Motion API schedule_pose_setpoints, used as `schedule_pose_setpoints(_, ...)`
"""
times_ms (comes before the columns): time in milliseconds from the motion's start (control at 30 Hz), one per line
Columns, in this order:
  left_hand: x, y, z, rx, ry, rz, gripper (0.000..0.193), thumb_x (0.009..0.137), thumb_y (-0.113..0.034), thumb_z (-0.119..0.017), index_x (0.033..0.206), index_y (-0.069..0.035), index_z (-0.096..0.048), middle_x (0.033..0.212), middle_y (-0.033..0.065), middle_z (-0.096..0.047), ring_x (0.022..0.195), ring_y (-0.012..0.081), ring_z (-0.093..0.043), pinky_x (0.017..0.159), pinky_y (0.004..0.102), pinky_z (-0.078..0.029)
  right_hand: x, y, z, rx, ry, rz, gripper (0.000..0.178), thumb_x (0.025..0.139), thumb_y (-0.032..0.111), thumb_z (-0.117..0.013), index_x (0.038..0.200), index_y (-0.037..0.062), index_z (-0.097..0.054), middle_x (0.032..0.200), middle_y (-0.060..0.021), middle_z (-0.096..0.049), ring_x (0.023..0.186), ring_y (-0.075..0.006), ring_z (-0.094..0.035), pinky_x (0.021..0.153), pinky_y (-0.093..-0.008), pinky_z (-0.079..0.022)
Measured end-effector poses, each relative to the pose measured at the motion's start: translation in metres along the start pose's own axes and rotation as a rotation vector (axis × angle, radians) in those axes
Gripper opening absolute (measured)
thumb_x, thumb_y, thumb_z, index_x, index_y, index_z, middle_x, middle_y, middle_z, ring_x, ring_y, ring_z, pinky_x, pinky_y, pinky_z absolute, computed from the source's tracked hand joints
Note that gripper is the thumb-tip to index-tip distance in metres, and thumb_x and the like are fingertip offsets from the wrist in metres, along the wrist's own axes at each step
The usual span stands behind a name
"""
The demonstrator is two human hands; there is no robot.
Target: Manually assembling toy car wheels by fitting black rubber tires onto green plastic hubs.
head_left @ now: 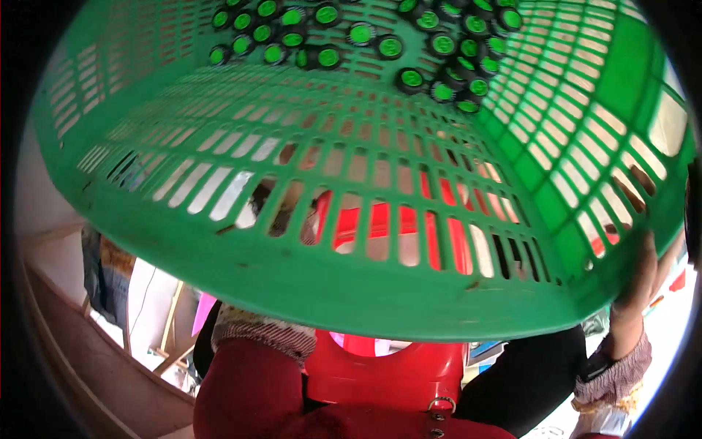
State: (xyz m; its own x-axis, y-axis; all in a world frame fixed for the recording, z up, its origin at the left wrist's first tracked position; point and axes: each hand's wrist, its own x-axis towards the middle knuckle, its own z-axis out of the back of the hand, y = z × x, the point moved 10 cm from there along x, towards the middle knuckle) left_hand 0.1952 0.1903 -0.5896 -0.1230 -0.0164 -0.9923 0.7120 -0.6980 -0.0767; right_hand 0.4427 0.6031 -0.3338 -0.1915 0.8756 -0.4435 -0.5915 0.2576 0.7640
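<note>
Inside the slotted plastic basket (pixel 329 304) lie ribbed wheels (pixel 328 57).

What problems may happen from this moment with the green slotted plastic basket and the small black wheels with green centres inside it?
The small black wheels with green centres lie loose toward the far side of the green slotted plastic basket; if it tips, they might roll or slide together.
The bare right hand grips the basket's right side, but the left hand cannot be clearly made out behind it, so support might be uneven.
</note>
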Motion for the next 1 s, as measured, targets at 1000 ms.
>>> schedule_pose_setpoints(1000, -0.599, -0.096, 0.211, -0.101, 0.056, -1.459, 0.019, 0.081, -0.011, -0.055, 0.096, 0.0, -0.053, 0.08, 0.0041, -0.057, 0.068, 0.0118, -0.057, 0.062, 0.0245, -0.047, -0.325, 0.42, -0.121, -0.157, 0.174, 1.336, 0.02, 0.077, 0.017, -0.055, 0.089, 0.0012, -0.058, 0.073, -0.0134, -0.06, 0.071, -0.0274, -0.058, 0.066, -0.0355, -0.046)
